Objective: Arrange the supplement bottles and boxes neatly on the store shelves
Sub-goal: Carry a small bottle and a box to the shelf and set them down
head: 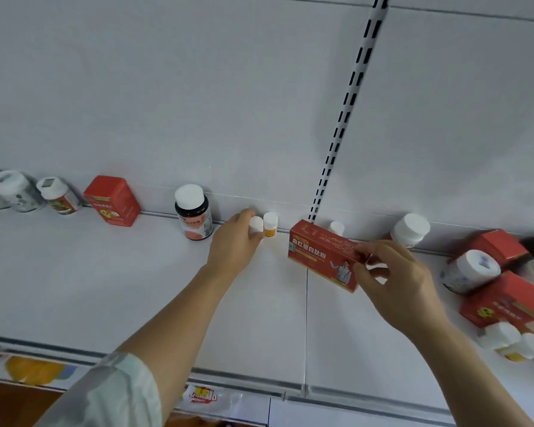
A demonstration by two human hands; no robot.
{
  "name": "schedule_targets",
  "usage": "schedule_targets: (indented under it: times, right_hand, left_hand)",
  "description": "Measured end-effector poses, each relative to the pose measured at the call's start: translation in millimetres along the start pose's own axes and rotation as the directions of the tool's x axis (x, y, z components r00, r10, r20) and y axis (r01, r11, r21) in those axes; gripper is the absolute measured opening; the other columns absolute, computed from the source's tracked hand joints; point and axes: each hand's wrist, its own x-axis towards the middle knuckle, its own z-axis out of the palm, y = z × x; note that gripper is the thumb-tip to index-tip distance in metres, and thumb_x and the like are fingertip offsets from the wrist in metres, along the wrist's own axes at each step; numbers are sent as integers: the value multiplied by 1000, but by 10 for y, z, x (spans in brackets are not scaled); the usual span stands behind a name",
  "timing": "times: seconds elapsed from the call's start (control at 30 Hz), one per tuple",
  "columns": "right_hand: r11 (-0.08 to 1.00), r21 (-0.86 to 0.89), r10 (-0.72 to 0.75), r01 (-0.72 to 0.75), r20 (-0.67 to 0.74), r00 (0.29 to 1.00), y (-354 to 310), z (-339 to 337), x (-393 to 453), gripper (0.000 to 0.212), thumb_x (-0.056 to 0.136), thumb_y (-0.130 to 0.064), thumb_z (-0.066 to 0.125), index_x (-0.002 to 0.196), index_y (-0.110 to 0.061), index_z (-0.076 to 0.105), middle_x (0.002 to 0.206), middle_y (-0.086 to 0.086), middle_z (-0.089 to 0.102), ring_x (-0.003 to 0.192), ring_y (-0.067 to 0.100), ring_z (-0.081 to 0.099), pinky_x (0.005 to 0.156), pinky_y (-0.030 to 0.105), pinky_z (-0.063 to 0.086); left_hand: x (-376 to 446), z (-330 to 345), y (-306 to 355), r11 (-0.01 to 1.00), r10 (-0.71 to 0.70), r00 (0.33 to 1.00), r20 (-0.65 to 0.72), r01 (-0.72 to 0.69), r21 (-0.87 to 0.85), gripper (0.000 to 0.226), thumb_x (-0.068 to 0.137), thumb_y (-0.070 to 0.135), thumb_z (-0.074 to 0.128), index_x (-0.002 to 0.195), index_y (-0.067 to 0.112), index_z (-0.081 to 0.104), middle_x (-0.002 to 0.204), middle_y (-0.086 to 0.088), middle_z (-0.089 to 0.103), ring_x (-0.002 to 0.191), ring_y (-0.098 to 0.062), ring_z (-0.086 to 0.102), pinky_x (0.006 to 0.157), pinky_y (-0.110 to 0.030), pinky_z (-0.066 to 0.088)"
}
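Observation:
My left hand (235,241) grips a small white-capped bottle (256,224) at the back of the white shelf (136,288). Right beside it stands a second small bottle with a yellow label (270,224). My right hand (389,272) pinches the right end of a long red box with white lettering (321,252), held just above the shelf near the slotted upright (339,124). To the left along the back wall stand a dark bottle with a white cap (193,212) and a red box (113,200).
At the far left stand a few white-capped bottles (57,195). At the right lie a jumble of red boxes (503,300), white bottles (469,271) and small bottles (512,343). Behind the long box stand a small bottle (336,228) and a larger white-capped one (410,229).

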Motion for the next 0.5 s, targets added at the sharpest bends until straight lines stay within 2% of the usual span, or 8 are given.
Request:
schedule_targets:
  times: [0.13,0.23,0.33,0.5]
  right_hand:
    - [1000,3,5,-5,-14,1000,-19,73,35,26,83,-9,76,108,-14,74,100,-6,66,77,11,68,71,34,62]
    - [1000,-8,-2,2,-25,1000,-45,99,69,25,82,-9,76,107,-14,73,100,-6,66,77,10,68,69,35,62]
    - [1000,-5,0,0,-32,999,-69,111,98,25,83,-8,76,107,-13,73,100,-6,66,83,9,66,70,33,62]
    - [1000,-14,-1,1,-35,999,-95,133,66,26,83,-8,76,108,-12,73,102,-6,66,84,7,65,70,32,62]
  left_hand:
    - [0,-7,-116,998,45,999,26,-44,-43,40,91,30,64,127,24,49,123,-3,62,101,-28,62,75,-39,53]
    - [11,11,-150,994,112,994,10,-112,8,44,93,23,63,135,19,49,126,-6,61,100,-30,64,72,-38,53]
    - [15,24,-142,985,170,985,-25,-170,18,37,93,16,62,129,15,54,122,-8,60,93,-32,64,67,-37,51]
    - [72,51,-180,980,197,979,-45,-195,36,38,91,17,65,127,14,54,124,-8,56,92,-34,63,65,-44,56]
